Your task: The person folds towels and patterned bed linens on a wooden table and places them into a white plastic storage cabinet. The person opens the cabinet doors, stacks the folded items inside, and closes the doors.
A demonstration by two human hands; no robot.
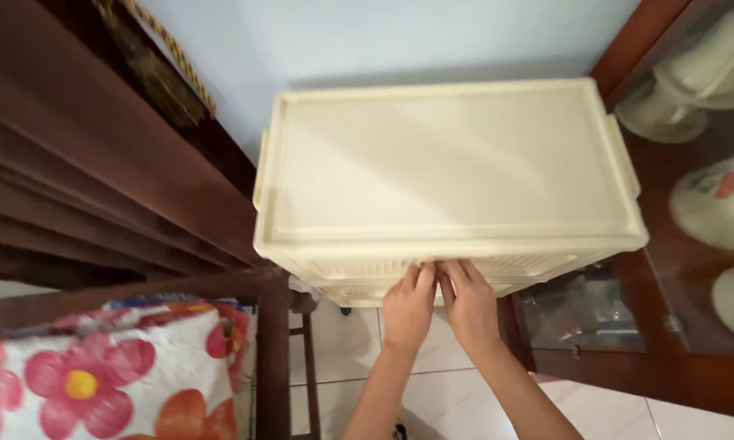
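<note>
A cream plastic drawer cabinet (448, 163) stands against the pale wall, seen from above with its flat top bare. Both my hands reach to the front of its top drawer (359, 267), just under the lid's edge. My left hand (408, 308) and my right hand (469, 303) sit side by side, fingertips hooked on the drawer's middle. The fingers hide the handle, so the grip itself is not visible. The drawer looks closed or barely out.
A dark wooden bed frame (98, 163) runs along the left, with a flower-patterned cloth (114, 367) below it. A glass-fronted wooden cabinet (701, 244) holding white crockery stands at the right. White floor tiles (432, 391) lie beneath my arms.
</note>
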